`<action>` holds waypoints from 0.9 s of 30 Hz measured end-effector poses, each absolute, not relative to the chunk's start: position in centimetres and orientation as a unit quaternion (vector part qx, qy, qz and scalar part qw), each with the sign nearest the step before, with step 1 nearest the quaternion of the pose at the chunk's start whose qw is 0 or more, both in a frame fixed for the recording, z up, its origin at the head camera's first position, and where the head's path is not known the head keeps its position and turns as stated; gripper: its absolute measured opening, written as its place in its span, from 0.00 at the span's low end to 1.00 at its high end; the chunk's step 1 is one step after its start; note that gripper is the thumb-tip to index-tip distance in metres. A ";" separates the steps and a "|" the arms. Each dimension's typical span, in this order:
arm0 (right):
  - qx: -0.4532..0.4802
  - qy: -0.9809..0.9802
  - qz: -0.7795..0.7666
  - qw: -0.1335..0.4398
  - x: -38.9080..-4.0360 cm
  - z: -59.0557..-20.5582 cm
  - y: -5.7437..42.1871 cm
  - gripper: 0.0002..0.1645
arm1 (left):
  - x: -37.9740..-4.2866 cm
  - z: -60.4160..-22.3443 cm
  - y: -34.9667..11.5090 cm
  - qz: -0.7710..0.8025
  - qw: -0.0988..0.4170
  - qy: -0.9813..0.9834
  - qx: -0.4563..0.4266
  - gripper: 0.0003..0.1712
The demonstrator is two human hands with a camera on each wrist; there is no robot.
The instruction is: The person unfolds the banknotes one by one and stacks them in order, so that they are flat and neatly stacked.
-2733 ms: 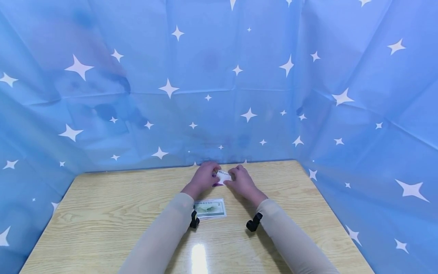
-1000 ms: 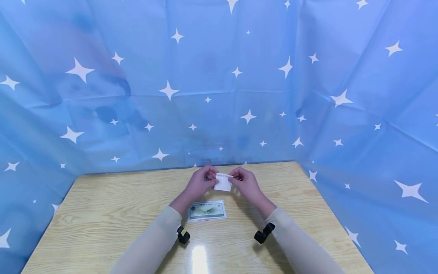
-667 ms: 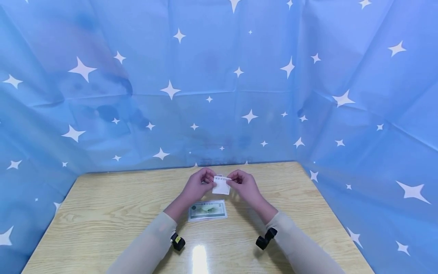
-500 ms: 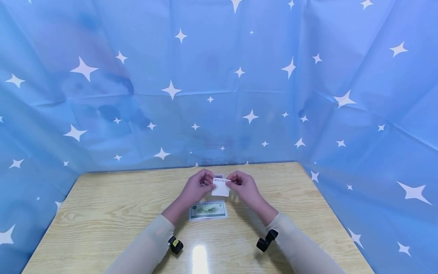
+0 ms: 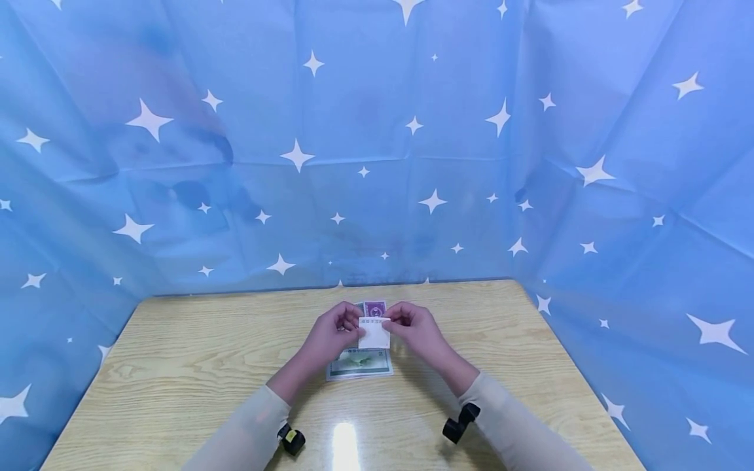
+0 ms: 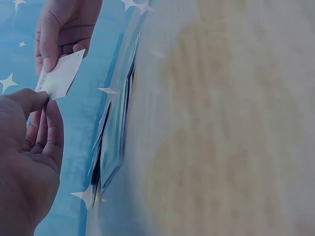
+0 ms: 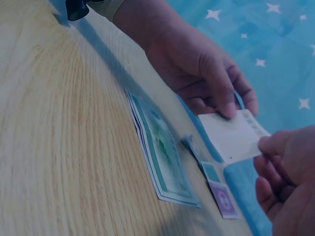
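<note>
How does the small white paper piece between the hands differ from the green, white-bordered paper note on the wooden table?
The white paper piece is mostly plain, while the green, white-bordered paper note bears a green picture. The piece is smaller and nearly square; the note is a longer rectangle. The left hand and right hand hold the piece up, whereas the note lies on the wooden table. Both are thin and printed.

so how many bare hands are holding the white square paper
2: the bare left hand pinches the left edge of the white square paper, the bare right hand its right edge.
</note>
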State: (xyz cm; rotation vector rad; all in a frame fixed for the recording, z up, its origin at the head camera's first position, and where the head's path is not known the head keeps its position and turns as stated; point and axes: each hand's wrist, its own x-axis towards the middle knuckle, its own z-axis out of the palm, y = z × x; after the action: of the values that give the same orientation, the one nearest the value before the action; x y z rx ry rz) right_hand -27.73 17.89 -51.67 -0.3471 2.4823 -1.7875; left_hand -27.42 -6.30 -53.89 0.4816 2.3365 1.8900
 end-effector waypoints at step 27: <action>-0.128 0.815 -0.563 0.049 -26.2 -51.4 16.3 0.06 | -25.6 -54.9 -8.2 0.594 0.036 0.777 0.203 0.19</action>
State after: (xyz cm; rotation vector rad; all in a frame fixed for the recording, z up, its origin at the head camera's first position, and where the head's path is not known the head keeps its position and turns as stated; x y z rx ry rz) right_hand -26.20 16.32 -51.43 -0.3909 2.4850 -1.7144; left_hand -25.63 -8.21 -54.86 0.6248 2.3875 1.8252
